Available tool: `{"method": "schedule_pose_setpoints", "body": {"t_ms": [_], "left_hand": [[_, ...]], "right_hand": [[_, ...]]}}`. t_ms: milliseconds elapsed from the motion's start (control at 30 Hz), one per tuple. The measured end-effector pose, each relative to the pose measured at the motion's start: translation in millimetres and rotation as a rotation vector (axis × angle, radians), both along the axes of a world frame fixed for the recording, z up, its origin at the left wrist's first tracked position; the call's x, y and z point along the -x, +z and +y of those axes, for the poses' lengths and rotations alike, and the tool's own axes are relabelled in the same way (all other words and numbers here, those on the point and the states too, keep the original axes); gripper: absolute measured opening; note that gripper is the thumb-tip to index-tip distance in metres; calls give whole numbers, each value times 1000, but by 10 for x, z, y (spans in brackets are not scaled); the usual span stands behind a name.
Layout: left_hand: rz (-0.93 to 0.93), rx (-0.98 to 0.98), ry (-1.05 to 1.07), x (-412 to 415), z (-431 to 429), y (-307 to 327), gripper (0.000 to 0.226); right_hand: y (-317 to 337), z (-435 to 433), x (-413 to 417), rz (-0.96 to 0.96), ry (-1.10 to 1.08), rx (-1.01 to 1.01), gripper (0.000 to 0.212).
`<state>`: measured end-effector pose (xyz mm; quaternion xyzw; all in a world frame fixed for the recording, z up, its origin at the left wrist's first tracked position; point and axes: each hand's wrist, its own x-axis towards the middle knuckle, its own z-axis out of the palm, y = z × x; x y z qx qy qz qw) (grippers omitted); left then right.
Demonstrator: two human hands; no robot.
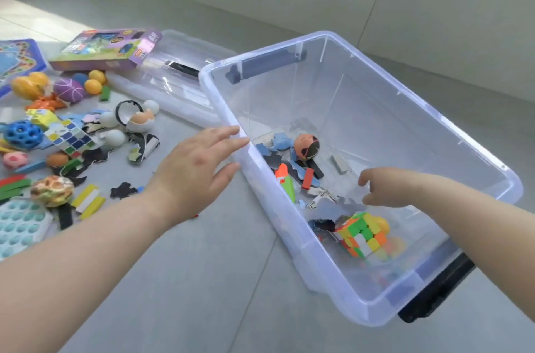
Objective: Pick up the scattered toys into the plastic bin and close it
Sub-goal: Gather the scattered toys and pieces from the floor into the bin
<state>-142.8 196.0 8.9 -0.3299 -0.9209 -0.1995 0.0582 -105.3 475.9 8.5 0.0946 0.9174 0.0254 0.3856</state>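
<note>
The fingers [228, 132] of the left hand [191, 170] are straight and spread wide. Their tips touch the left rim of the bin [298, 225], and they hold nothing. The right hand [385, 187] is down inside the bin, over its near half. Its fingers are loose and a bit bent, with nothing in them that I can see.

A few toys lie on the bin's bottom. There is a color cube [363, 234] by the near corner, an orange ball [306, 145] by the left wall, and flat puzzle bits [275, 160] between them. The bin has lots of room left.

Many more toys sit in a heap [66, 135] on the floor [202, 280], well to the left of the bin. I can see a blue ball with holes [23, 134], a purple ball [68, 89] and some sticks [13, 186]. The clear lid [179, 83] lies flat on the floor just by the bin's far left corner. A purple toy box [107, 49] rests partly on it.

I think the filling step is going on and is far from done. Next, a hand has to reach left to the heap, grab a toy and bring it over the rim. The lid comes last, and the toy box has to come off it first
</note>
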Motion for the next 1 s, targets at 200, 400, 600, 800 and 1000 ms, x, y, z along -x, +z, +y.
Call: {"method": "schedule_pose_setpoints", "body": {"t_ms": [200,400,600,800,1000], "left_hand": [[-299,-47,272,-544,-1064,-330,36],[-634,29,653,-1266,-2353,-986,29],[-687,-49,1221,-2133,-3135,-1344,41],[-730,-140,1384,-2523,-3447,-1450,71],[-663,-83,1367,-2459,-3499,-1470,60]], "right_hand": [[373,-711,146,401,-38,181,27],[685,-1944,248,818,243,310,22],[-101,-3185,236,465,663,343,29],[-1180,-3844,-93,213,590,258,45],[-1473,-3778,-378,270,626,222,51]]}}
